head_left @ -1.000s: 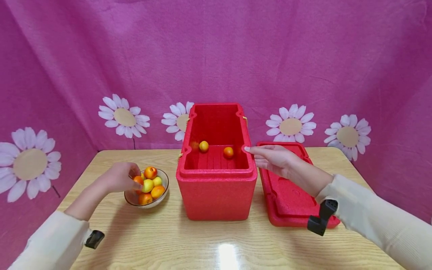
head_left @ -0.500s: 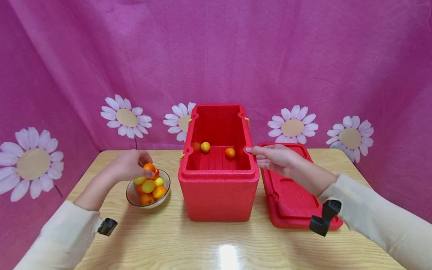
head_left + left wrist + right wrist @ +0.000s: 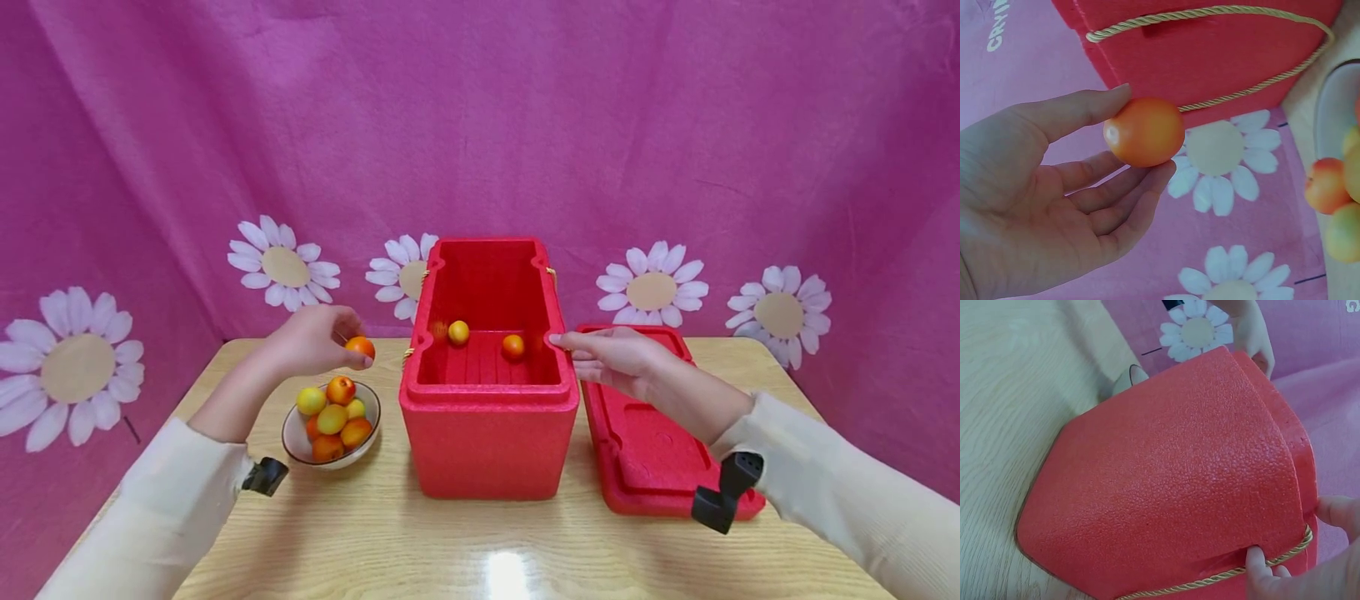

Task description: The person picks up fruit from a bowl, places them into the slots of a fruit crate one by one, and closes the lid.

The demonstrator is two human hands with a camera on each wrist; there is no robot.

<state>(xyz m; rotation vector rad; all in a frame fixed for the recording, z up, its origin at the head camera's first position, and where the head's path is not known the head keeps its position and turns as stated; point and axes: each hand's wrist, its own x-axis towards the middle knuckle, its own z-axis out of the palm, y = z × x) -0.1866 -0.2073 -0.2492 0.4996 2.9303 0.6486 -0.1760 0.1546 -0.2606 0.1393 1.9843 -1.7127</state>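
In the head view my left hand [image 3: 311,340] is raised over the back of a bowl [image 3: 351,459] of fruit. It pinches a small, smooth orange fruit [image 3: 1150,132] between thumb and fingertips, as the left wrist view shows closely. My right hand [image 3: 626,357] grips the right wall of a tall, open red foam box [image 3: 487,454], thumb at the rim and fingers outside, near the gold rope handle [image 3: 1216,577]. On the box floor lie a yellow fruit [image 3: 458,332] and an orange-red fruit [image 3: 513,347], apart from each other.
The box's red lid [image 3: 663,442] lies on the wooden table [image 3: 420,542] to the right, partly under my right forearm. Several yellow and orange fruits, among them a red-orange one [image 3: 341,389], fill the bowl. A pink curtain [image 3: 487,125] with daisies hangs behind.
My left hand has lifted the orange fruit out of the bowl, moving up and to the right toward the box. My right hand keeps its grip on the box wall.
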